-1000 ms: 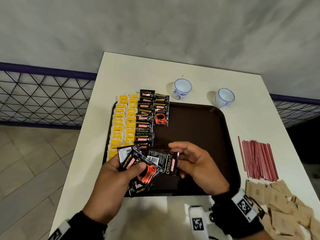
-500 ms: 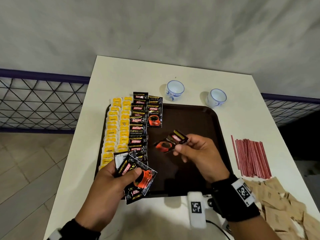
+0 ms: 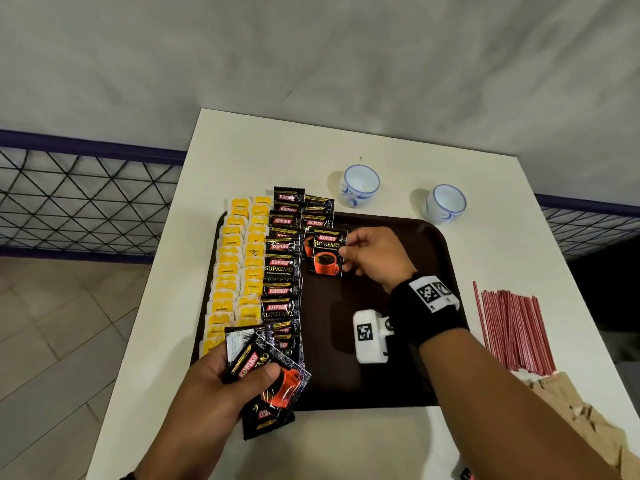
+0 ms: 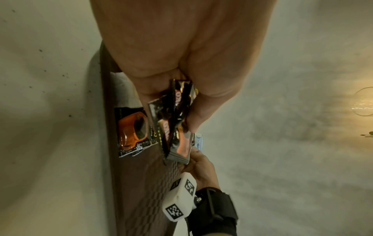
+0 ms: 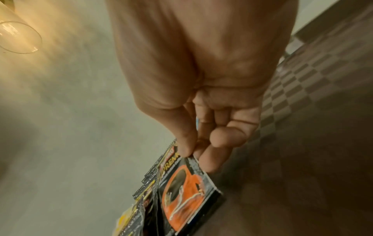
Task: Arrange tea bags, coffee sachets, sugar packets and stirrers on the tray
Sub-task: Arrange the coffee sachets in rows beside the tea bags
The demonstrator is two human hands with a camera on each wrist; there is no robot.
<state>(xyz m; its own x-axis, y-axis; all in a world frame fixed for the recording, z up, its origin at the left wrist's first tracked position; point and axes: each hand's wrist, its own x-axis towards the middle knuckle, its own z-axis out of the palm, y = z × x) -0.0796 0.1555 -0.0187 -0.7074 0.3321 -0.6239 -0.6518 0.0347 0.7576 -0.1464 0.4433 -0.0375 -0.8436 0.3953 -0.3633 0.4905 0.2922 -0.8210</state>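
While the right hand (image 3: 372, 256) pinches one coffee sachet (image 3: 327, 254) by its right edge between thumb and fingertips, the sachet lies face up over the far-left part of the tray (image 3: 398, 341), overlapping the lower end of a short second column of sachets (image 3: 317, 216). That looks like the reason for the edge grip — it leaves the printed face free and lets the packet be laid shingle-fashion onto the one beneath. The right wrist view confirms the pinch at the sachet's upper corner, the remaining fingers curled out of the way.

The left hand (image 3: 221, 386) grips a fanned stack of spare sachets (image 3: 270, 379) near the tray's front-left corner, thumb pressed across the top one; probably it serves as the supply for the right hand. How many it has is hard to tell, since they overlap and the palm covers their lower ends.

Left of the working column runs a full column of sachets (image 3: 280, 271), and beyond it two rows of yellow tea bags (image 3: 239, 271) along the tray's left edge — some far ends stick out past the rim. The right half of the tray is bare.

Off the tray on the white table (image 3: 242, 150), red stirrers (image 3: 512, 327) lie in a bundle at the right, with brown sugar packets (image 3: 581, 424) below them, partly cut off by the frame and the forearm. Two cups (image 3: 360, 185) stand beyond the far rim.
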